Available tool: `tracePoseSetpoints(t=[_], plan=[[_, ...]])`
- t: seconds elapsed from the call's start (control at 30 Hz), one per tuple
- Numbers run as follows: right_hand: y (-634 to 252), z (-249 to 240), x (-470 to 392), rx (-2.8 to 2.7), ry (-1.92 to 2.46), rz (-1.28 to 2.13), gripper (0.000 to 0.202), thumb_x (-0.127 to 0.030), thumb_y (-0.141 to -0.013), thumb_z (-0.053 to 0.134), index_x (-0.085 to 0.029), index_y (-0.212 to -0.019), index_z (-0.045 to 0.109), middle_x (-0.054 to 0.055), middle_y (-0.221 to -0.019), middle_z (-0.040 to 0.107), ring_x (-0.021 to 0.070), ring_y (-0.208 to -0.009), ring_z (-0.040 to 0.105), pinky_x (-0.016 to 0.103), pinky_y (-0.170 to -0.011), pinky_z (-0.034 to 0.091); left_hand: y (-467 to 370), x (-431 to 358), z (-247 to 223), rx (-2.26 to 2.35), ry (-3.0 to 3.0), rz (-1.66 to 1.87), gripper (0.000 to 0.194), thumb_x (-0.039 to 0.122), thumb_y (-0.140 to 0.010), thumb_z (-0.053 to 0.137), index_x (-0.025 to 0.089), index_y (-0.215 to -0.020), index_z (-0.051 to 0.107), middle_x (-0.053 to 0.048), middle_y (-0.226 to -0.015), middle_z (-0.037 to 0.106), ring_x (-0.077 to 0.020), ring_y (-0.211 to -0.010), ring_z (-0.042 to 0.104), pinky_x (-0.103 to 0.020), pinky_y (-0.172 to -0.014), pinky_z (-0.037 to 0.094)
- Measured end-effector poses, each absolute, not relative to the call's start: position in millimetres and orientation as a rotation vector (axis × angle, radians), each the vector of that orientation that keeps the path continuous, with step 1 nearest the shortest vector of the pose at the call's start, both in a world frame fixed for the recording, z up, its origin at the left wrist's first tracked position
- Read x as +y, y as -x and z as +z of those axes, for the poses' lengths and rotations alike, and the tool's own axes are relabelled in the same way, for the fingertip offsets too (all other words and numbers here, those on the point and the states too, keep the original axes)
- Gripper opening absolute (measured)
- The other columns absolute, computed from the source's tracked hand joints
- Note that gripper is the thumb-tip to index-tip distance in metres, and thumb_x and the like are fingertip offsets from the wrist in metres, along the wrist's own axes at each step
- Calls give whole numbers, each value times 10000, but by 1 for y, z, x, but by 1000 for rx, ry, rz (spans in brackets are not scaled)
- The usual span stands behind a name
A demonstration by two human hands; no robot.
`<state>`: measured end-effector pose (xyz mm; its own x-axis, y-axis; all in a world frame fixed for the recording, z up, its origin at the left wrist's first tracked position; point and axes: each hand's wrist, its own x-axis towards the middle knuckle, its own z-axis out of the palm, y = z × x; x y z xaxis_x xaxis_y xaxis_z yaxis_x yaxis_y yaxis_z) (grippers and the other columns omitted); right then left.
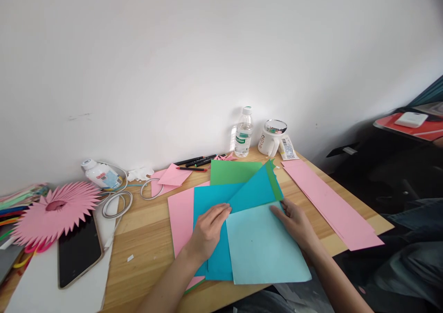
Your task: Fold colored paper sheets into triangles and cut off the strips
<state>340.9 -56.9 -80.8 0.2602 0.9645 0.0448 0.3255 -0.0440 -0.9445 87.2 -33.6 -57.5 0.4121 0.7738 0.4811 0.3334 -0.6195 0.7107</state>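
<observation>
A light-blue sheet of paper (268,248) lies tilted over the front of a paper stack, its lower edge reaching past the table edge. My right hand (294,220) is closed on its upper right corner, thumb on top and fingers beneath. At the upper left corner, my left hand (211,225) has its fingers pressed together on the sheet; their tips are partly hidden. Under and behind it are darker blue paper (216,195), part of it lifted at an angle with a green edge, a green sheet (235,171) and pink paper (180,216).
Long pink strips (325,197) lie to the right. At the back stand a water bottle (243,135) and a white mug (269,140), near several pens (194,162). On the left are a pleated pink paper ring (74,200), a phone (78,253), a coiled cable (117,204) and a white bottle (102,174).
</observation>
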Motion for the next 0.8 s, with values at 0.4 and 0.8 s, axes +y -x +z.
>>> tracePoseSetpoints(t=[0.4, 0.8], plan=[[-336, -70, -66, -981, 1243, 1282, 478, -443, -793, 595, -222, -1198, 473, 103, -1167, 616, 245, -895, 649, 362, -729, 547, -68, -5, -40, 1132, -521, 1078, 339, 128, -421, 847, 138, -669, 615, 8, -594, 639, -94, -541, 587, -208, -546, 490], [-337, -55, -76, -785, 1256, 1392, 592, -458, -729, 672, -248, -1239, 456, 87, -1006, 695, 254, -722, 685, 329, -541, 545, -70, -6, -24, 959, -477, 986, 407, 112, -395, 860, 150, -640, 537, 43, -545, 605, -63, -507, 560, -160, -504, 456]])
